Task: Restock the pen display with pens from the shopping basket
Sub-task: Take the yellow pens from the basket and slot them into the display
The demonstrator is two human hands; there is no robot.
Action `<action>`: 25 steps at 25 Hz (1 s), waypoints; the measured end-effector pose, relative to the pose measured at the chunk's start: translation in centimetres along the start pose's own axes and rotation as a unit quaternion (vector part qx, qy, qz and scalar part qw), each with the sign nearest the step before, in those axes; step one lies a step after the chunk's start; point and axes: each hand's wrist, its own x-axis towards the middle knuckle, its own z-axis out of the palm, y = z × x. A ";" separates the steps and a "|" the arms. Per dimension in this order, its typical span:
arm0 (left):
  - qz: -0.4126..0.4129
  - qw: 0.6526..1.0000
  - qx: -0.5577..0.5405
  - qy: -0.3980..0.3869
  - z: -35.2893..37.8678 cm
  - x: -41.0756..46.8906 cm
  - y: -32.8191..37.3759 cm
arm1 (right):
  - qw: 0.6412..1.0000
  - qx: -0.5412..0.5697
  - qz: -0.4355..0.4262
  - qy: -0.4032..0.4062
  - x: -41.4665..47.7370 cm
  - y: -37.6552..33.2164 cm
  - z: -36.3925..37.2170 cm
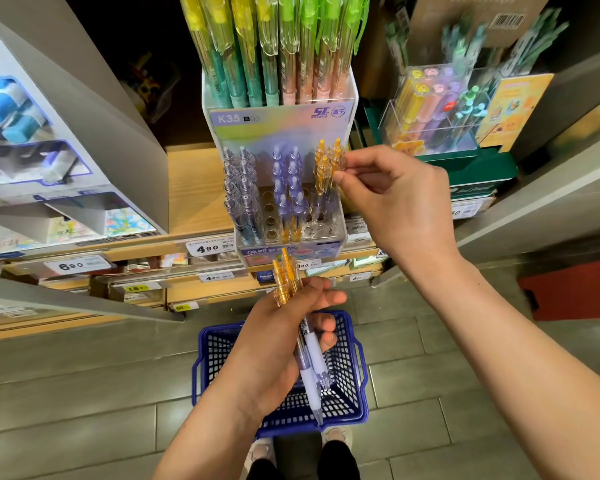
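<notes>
The clear tiered pen display [340,233] stands on the wooden shelf, with grey, purple and orange-topped pens in its holes and several holes bare. My right hand [392,199] pinches an orange-topped pen [323,171] at the display's right column. My left hand [284,337] holds a bunch of orange-topped pens [286,278] with pale purple barrels, just below the display. Under that hand, the blue shopping basket [347,403] sits on the floor; what lies inside it is mostly hidden.
Tall yellow and green pens [274,46] fill the display's upper tier. A second clear pen stand [433,109] sits to the right on a green box. A grey boxed display [49,150] juts out at left. Price tags [205,248] line the shelf edge. My shoes [264,452] stand behind the basket.
</notes>
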 end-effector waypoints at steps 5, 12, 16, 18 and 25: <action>0.010 1.000 -0.007 -0.012 -0.2 0.1 0.1 | 0.999 -0.034 0.035 -0.009 -0.2 0.5 0.3; 0.029 0.998 0.006 -0.054 -0.9 0.4 -0.3 | 0.962 -0.069 0.171 -0.202 -4.0 -0.6 0.2; 0.042 0.997 0.020 -0.068 -1.0 0.4 -0.4 | 0.897 0.088 0.299 -0.315 -5.8 -1.4 0.4; 0.040 0.997 0.030 -0.063 -1.0 0.4 -0.6 | 0.887 0.136 0.325 -0.298 -5.8 -1.5 0.3; 0.046 0.995 0.017 -0.092 -0.6 0.2 -0.4 | 0.912 0.173 0.308 -0.207 -4.9 -2.1 0.2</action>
